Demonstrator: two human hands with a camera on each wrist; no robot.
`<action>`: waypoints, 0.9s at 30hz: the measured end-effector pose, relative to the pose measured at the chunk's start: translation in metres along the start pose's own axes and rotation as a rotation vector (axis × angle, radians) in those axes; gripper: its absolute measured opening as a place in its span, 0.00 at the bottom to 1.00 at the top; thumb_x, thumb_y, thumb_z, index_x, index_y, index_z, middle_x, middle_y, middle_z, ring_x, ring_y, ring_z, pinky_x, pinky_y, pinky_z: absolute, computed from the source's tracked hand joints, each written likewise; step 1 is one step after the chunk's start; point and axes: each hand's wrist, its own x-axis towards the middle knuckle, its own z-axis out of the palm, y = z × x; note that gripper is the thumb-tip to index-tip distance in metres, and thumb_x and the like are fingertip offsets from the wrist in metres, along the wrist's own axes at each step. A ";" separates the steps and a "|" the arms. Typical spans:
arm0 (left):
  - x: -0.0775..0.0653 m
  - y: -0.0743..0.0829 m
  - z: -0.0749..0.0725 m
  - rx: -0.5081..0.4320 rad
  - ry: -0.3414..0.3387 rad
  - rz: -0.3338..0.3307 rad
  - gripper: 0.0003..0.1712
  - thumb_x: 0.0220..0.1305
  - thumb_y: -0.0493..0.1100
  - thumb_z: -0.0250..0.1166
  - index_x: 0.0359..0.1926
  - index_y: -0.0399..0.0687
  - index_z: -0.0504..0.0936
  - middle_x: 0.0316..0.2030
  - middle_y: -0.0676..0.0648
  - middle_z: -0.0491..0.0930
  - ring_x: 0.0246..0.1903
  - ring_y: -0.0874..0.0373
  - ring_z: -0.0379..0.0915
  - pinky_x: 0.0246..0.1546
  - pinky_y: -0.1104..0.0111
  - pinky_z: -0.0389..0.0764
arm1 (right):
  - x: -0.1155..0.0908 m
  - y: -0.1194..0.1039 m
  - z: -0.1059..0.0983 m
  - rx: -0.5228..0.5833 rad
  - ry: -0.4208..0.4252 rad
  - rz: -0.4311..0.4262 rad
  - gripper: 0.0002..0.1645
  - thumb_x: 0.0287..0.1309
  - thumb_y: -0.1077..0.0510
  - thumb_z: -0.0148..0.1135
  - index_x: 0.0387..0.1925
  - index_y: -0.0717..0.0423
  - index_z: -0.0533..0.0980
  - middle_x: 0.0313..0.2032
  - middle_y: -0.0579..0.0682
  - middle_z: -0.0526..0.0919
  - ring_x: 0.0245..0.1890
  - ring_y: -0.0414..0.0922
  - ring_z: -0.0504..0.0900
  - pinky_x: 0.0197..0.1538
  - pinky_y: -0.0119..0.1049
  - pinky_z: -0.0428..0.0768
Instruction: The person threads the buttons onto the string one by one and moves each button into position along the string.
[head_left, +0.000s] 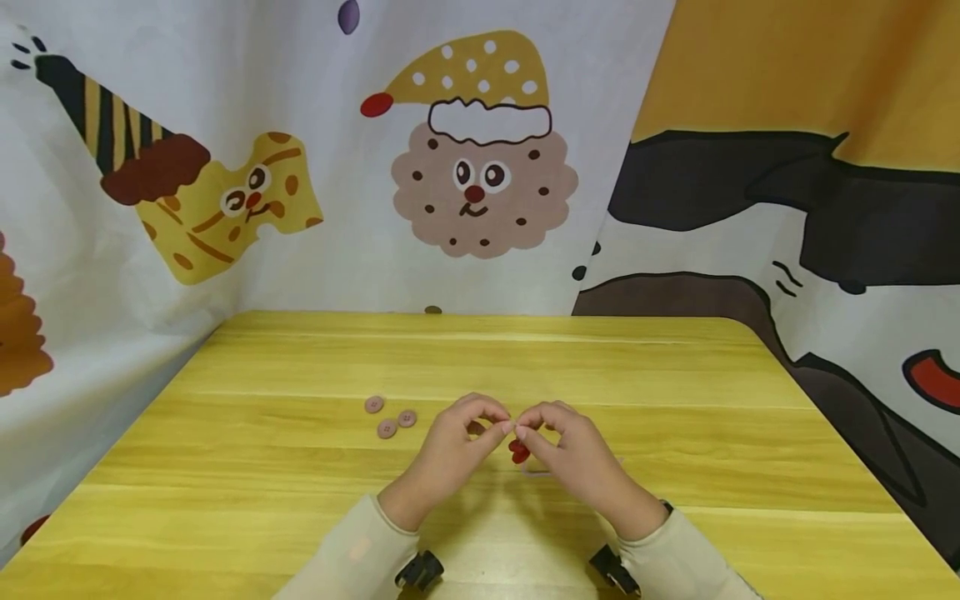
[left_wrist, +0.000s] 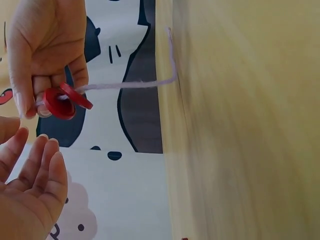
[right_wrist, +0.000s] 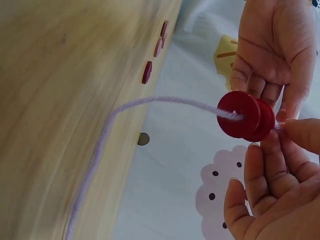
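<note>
Red buttons are threaded on a pale purple yarn and hang just below the meeting fingertips. My left hand pinches the yarn's short end between thumb and forefinger. Right against it, my right hand pinches the same short end with its thumb and forefinger. The other fingers of both hands are loosely bent. In the left wrist view, the buttons tilt apart from each other, and the yarn runs out of them down to the table.
Three pinkish-brown buttons lie flat on the wooden table, left of my left hand. A printed cloth with cartoon figures hangs behind the table and along its sides.
</note>
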 end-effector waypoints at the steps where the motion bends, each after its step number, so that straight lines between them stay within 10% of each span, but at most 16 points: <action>1: 0.000 -0.001 -0.001 0.001 -0.002 -0.004 0.02 0.67 0.41 0.62 0.38 0.48 0.81 0.40 0.53 0.78 0.42 0.59 0.73 0.44 0.63 0.75 | 0.000 0.000 0.000 0.000 0.004 0.002 0.04 0.63 0.60 0.62 0.33 0.48 0.80 0.34 0.40 0.79 0.41 0.40 0.76 0.51 0.49 0.75; 27: 0.002 -0.014 -0.038 -0.148 0.134 -0.184 0.05 0.66 0.36 0.62 0.42 0.40 0.80 0.36 0.41 0.79 0.28 0.56 0.76 0.39 0.66 0.76 | -0.002 -0.001 0.000 0.021 0.033 0.035 0.02 0.64 0.57 0.62 0.36 0.48 0.80 0.34 0.39 0.82 0.42 0.39 0.78 0.51 0.47 0.75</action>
